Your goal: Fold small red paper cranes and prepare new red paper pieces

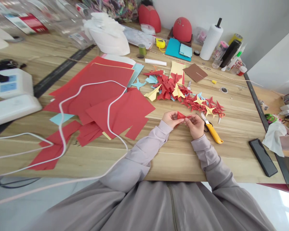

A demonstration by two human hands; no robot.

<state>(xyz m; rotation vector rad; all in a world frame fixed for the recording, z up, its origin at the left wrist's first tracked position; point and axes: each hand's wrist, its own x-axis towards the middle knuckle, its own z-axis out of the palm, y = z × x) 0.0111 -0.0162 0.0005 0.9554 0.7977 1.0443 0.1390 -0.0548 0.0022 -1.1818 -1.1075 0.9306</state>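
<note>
While the left grip point(170, 119) pinches the small folded red paper point(180, 115) from nine o'clock, the right grip point(195, 126) pinches its other end from three, both equally near, its long axis apparently running between them, above the desk point(174, 163), with folded pieces point(167, 88) at twelve o'clock.

Grey-mauve top point(139, 208) with a front zip point(172, 205), 2 long wrinkled sleeves point(138, 157).

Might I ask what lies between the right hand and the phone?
Beside the right hand, the head view shows a yellow utility knife and a dark item; then bare tabletop.
</note>
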